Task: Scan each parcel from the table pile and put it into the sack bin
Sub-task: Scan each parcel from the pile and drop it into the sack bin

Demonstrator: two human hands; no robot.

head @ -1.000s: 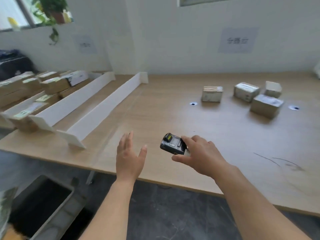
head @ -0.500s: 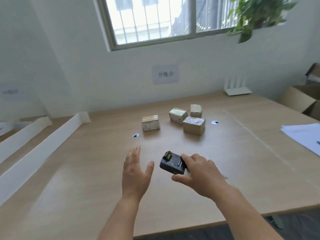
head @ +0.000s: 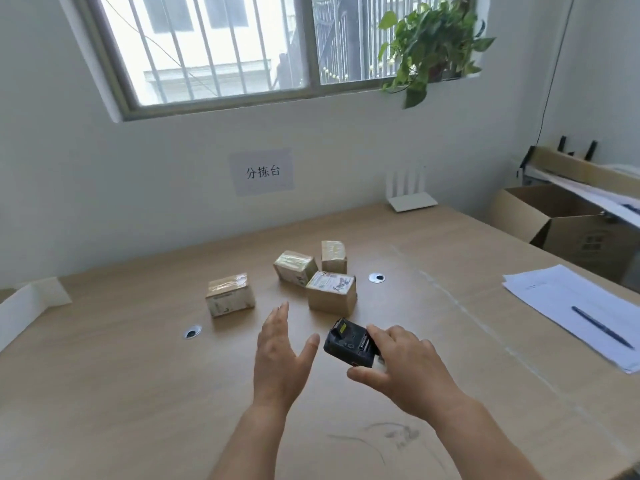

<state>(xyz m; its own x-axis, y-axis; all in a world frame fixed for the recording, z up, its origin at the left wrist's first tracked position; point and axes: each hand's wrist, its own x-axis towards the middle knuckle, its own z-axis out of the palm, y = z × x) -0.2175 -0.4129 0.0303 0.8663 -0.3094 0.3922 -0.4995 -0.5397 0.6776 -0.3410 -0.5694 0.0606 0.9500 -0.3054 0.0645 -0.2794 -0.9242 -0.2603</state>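
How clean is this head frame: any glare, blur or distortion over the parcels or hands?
Head view: the barred window is partly blown out, the light wooden table evenly lit, soft shadows beside the brown taped cardboard parcels; wide-angle bending curves the window frame; the left hand is slightly smeared; the black handheld scanner in the right hand reads clearly.

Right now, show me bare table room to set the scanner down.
The table is bare left of the left hand, this side of the left cable hole, and between the right hand and the papers. Crowded behind the scanner, where four parcels sit.
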